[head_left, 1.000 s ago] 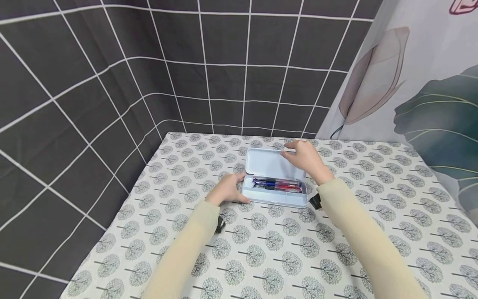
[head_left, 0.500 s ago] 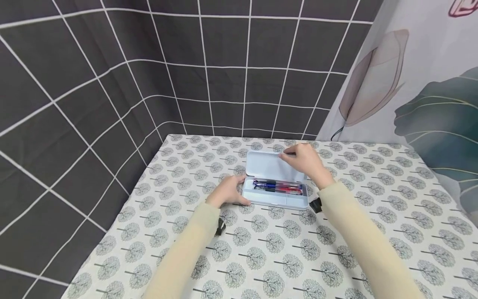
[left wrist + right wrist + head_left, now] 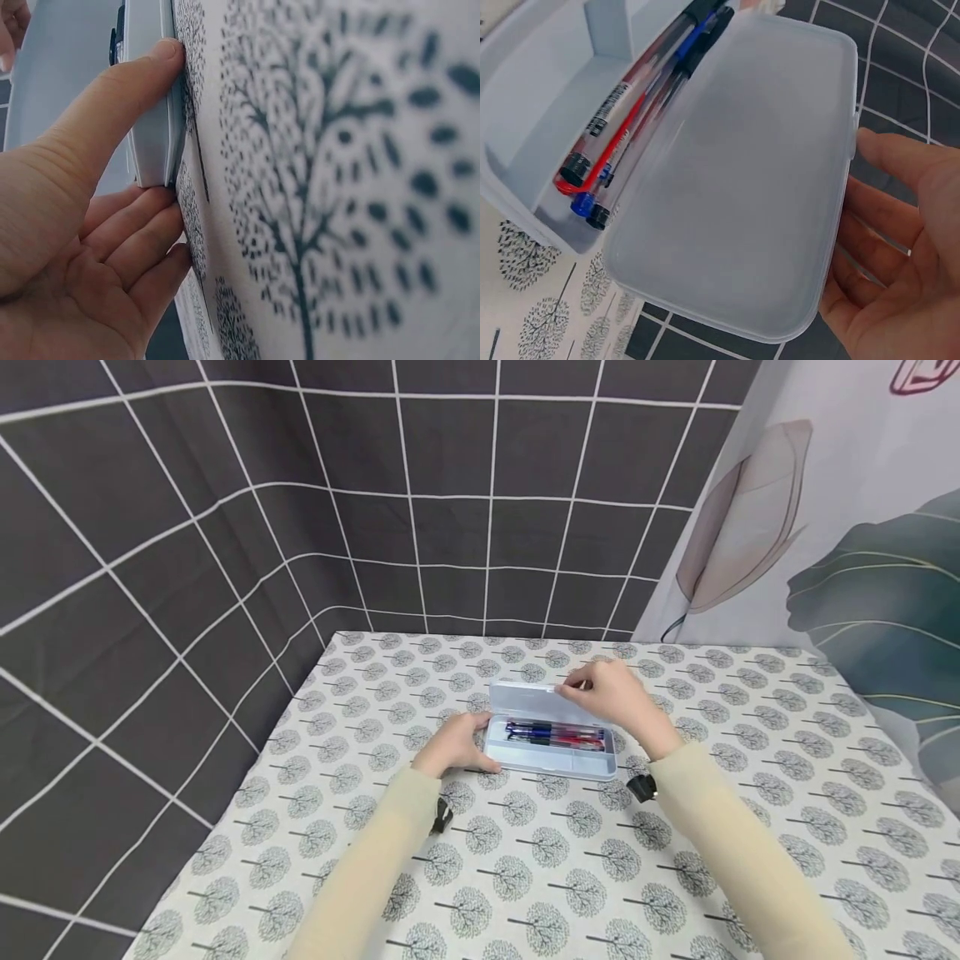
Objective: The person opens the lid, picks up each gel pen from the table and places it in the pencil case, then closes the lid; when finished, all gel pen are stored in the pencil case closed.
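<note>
A pale blue pencil case (image 3: 534,757) lies on the patterned cloth with its hinged lid (image 3: 517,697) raised. Several pens (image 3: 558,736) with blue, red and black parts lie in its rear compartment; the front compartments show bare. My left hand (image 3: 457,743) holds the left end of the case, thumb along the front side and fingertips against the end wall, as the left wrist view shows. With thumb and fingers, my right hand (image 3: 613,695) grips the lid's free edge; in the right wrist view the thumb (image 3: 892,156) is at the small tab and the fingers lie behind the lid.
The tabletop cloth (image 3: 517,860) has a tree print. Dark curtain with white grid lines (image 3: 450,527) hangs behind and at the left. A light curtain with leaf shapes (image 3: 765,527) hangs at the right. Black wrist straps show at both sleeves.
My right hand has brought the lid's free edge forward and down, so the lid leans back less and looks narrower. The left hand stays on the case's end.
</note>
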Demonstrator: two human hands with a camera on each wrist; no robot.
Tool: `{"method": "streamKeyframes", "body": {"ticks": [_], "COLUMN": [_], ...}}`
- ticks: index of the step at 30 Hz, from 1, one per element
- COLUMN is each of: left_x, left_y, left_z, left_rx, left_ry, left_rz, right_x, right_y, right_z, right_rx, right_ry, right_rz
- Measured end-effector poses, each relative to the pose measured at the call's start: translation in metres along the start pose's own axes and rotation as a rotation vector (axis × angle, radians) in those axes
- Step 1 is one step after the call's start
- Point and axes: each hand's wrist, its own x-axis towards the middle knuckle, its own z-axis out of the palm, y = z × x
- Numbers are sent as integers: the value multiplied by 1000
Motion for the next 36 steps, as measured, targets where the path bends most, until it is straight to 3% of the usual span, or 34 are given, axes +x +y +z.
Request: {"method": "streamKeyframes", "body": {"ticks": [8,18,27,36], "left_x": [3,2,4,6], "left_y": [-2,-1,-1,-3], "left_z": [2,-3,-6,-5], "left_rx": [-20,-50,-31,-5], "left_ry": [3,-23,-44,-50], "left_rz": [-11,-40,-17,-28], "right_x": [-18,-36,-46,-51], "right_y": [-6,-18,-17,-15], "right_z": [3,13,26,36], "right_rx": [-1,-58,-76,-151], "right_ry": [-45,-41,-108,-101], "right_rz": [-56,-130,-113,-150]}}
